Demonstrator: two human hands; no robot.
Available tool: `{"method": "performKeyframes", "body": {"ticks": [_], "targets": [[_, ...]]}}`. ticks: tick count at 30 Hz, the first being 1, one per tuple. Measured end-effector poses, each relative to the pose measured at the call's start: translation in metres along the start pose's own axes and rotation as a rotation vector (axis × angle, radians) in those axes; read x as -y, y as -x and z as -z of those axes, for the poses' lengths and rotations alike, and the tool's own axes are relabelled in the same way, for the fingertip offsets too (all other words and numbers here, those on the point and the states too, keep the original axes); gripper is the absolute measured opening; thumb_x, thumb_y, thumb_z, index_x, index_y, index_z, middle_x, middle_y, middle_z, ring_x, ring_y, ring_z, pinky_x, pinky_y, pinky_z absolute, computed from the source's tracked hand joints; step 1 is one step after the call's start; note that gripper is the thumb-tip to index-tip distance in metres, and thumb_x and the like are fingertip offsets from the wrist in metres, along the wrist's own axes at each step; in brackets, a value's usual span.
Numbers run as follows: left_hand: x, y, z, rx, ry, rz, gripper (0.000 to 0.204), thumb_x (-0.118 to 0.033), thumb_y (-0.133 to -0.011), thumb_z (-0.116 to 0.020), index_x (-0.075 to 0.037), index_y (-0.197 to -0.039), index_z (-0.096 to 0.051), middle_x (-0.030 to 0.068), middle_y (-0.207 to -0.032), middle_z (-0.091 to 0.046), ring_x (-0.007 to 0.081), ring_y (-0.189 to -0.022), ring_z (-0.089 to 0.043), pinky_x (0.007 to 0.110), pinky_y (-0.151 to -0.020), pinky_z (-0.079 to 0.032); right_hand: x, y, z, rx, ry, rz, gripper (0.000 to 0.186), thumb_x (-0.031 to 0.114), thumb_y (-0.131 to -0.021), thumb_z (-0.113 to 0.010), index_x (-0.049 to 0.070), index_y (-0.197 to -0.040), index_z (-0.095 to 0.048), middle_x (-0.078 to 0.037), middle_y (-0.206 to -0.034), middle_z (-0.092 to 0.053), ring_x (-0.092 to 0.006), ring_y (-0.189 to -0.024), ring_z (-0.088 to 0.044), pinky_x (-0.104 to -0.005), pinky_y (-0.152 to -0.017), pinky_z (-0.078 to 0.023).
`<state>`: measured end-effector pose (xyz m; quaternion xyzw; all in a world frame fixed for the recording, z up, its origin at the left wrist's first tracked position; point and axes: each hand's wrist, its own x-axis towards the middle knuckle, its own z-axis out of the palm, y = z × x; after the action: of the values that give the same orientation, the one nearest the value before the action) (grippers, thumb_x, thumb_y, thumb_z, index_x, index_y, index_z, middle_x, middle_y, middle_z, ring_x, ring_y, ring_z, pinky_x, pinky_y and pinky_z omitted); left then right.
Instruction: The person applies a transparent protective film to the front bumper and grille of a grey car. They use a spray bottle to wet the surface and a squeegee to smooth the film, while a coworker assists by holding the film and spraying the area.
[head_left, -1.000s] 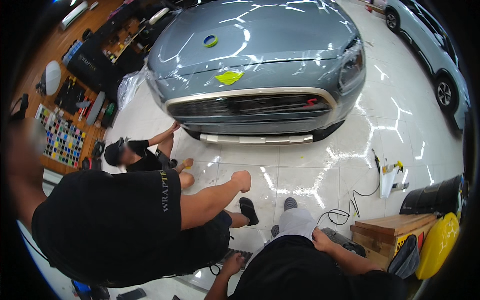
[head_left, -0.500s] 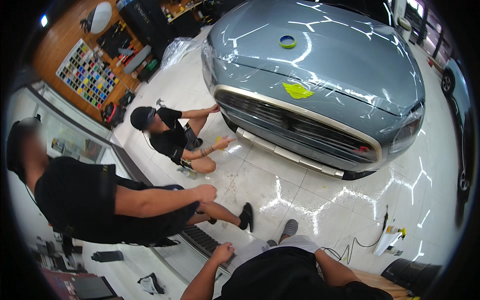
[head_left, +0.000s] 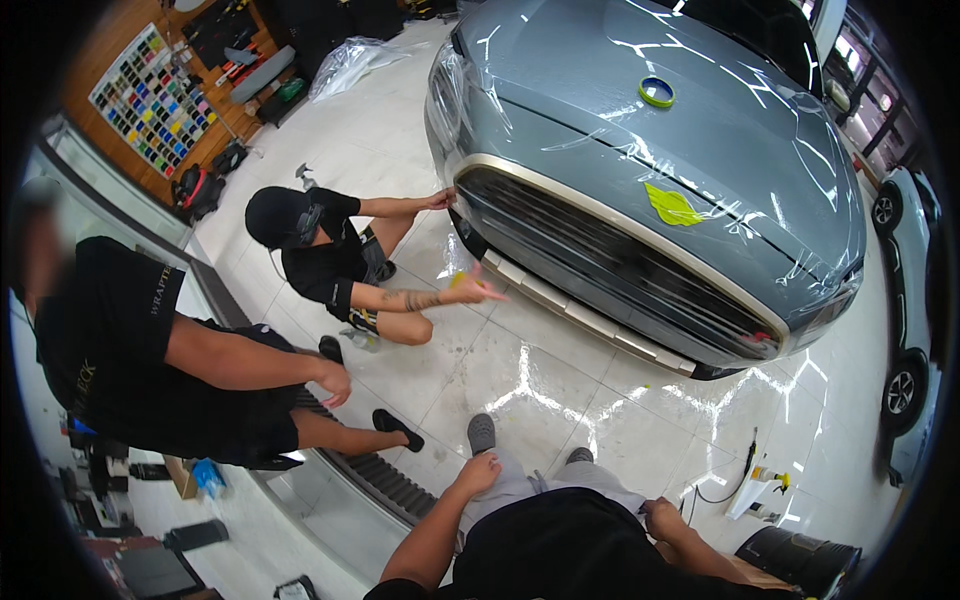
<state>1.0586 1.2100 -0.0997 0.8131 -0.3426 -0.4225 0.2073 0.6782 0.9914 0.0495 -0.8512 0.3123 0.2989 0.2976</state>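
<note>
My left hand (head_left: 479, 472) hangs beside my left thigh, fingers curled in and nothing showing in them. At the right hip my right hand (head_left: 664, 520) is bent against my grey shorts (head_left: 600, 482); its fingers are curled, and what they hold, if anything, is hidden. Neither hand touches the car (head_left: 590, 130) ahead, whose blue-grey hood carries clear film. On that hood lie a roll of tape (head_left: 656, 92), green and blue, and a yellow-green winged patch (head_left: 672, 205) above the grille (head_left: 600, 250).
A crouching co-worker (head_left: 330, 250) has one hand at the grille's left end. Another person (head_left: 130, 350) stands at left by a dark floor grate (head_left: 385, 485). Right of me are a yellow-topped spray bottle (head_left: 770, 478) and black drum (head_left: 800, 555). Another car (head_left: 905, 310) stands far right.
My view has shifted, so the car's front sits further right. My right hand has come into view at my hip. The crouching person's pointing hand has moved, and the standing person's arm has lowered.
</note>
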Motion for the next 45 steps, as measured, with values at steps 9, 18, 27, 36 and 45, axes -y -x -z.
{"method": "performKeyframes", "body": {"ticks": [9, 18, 27, 36, 45], "targets": [[0.015, -0.186, 0.126, -0.133, 0.287, 0.043, 0.033, -0.030, -0.088, -0.059, -0.002, -0.106, -0.065, 0.0174, -0.096, -0.068, 0.0297, -0.090, -0.065, 0.037, -0.081, -0.050, -0.018, -0.032, 0.082, -0.230, -0.132, -0.371, 0.033, 0.008, -0.080, -0.057, 0.001, -0.112, -0.062, -0.019, -0.089, -0.068, -0.0311, -0.075, -0.067, -0.0385, -0.070, -0.053], [-0.049, -0.390, 0.160, -0.717, 0.214, -0.662, 0.036, -0.017, -0.091, -0.057, 0.004, -0.120, -0.054, 0.0223, -0.122, -0.056, 0.0359, -0.111, -0.056, 0.039, -0.095, -0.044, 0.027, -0.284, 0.093, -0.747, -0.608, 0.113, 0.031, -0.001, -0.088, -0.047, -0.005, -0.118, -0.054, -0.010, -0.078, -0.063, -0.0167, -0.059, -0.058, -0.0292, -0.057, -0.049], [-0.151, -0.479, 0.163, -1.136, -0.177, -0.933, 0.063, -0.032, -0.093, -0.053, 0.003, -0.142, -0.033, 0.0258, -0.151, -0.021, 0.0488, -0.137, -0.021, 0.051, -0.111, -0.023, -0.014, -0.412, -0.007, -0.971, -0.825, 0.162, 0.029, 0.004, -0.092, -0.049, -0.003, -0.119, -0.055, -0.008, -0.081, -0.062, -0.0108, -0.061, -0.054, -0.0243, -0.055, -0.046], [-0.109, -0.476, 0.108, -0.896, 0.186, -1.019, 0.062, -0.026, -0.091, -0.056, 0.000, -0.143, -0.032, 0.0271, -0.151, -0.018, 0.0495, -0.137, -0.018, 0.051, -0.111, -0.023, -0.018, -0.406, -0.010, -1.121, -0.903, 0.162, 0.032, 0.008, -0.094, -0.050, -0.003, -0.123, -0.051, -0.006, -0.084, -0.059, -0.0096, -0.067, -0.051, -0.0227, -0.063, -0.045], [-0.013, -0.615, 0.078, -0.512, 1.380, -0.286, 0.051, -0.018, -0.095, -0.049, 0.001, -0.140, -0.035, 0.0172, -0.138, -0.044, 0.0286, -0.115, -0.051, 0.036, -0.093, -0.041, 0.020, -0.431, -0.023, -1.173, -0.678, 0.063, 0.025, 0.006, -0.092, -0.049, -0.004, -0.114, -0.055, -0.007, -0.081, -0.061, -0.0121, -0.071, -0.056, -0.0257, -0.068, -0.047]]}}
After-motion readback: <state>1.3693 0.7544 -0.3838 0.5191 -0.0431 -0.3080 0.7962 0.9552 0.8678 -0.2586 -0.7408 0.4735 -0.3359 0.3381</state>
